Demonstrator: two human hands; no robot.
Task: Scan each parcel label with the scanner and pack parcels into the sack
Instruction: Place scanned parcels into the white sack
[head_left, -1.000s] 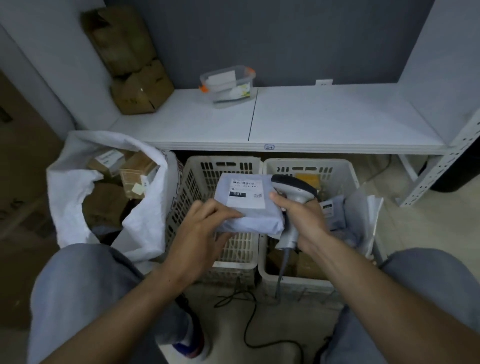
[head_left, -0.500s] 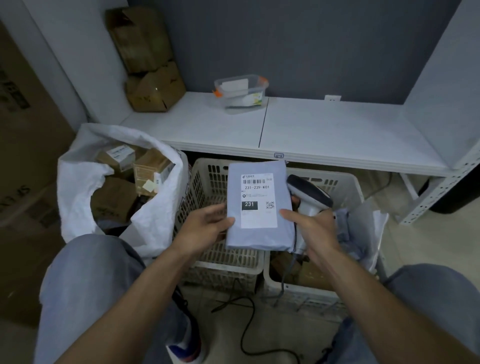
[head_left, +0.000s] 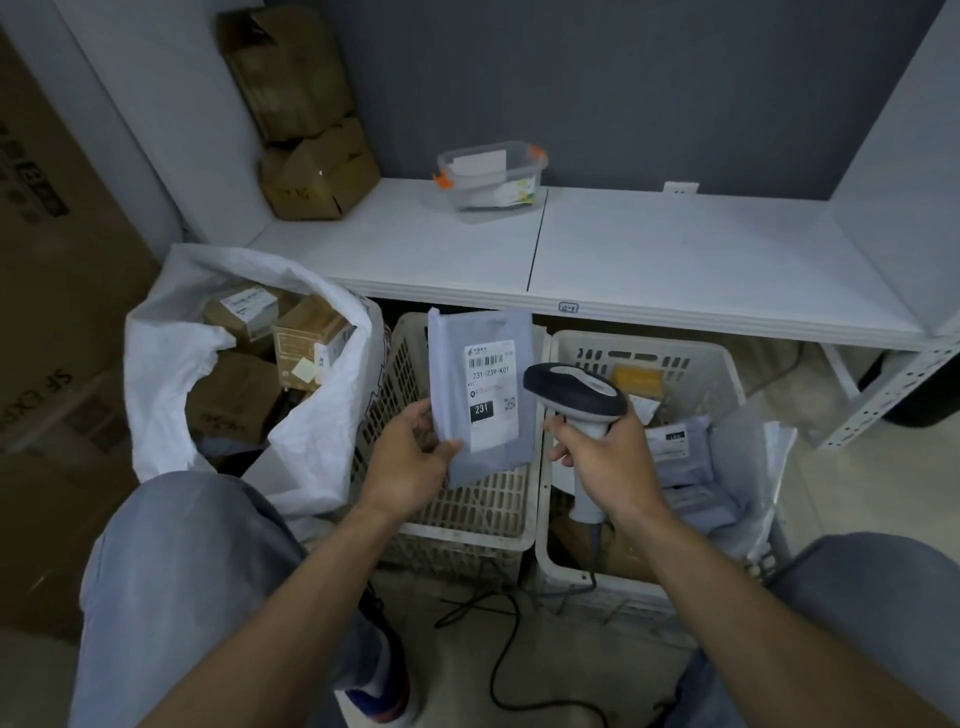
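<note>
**Head view: a parcel and a scanner, one in each hand**

The left hand (head_left: 410, 467) grips the grey parcel (head_left: 480, 395) upright over the left basket (head_left: 467, 514), label (head_left: 491, 395) facing up. The right hand (head_left: 613, 457) is wrapped tight round the scanner (head_left: 574, 397), just beside the parcel. The white sack (head_left: 171, 358) sits to the left, boxes inside.
</note>
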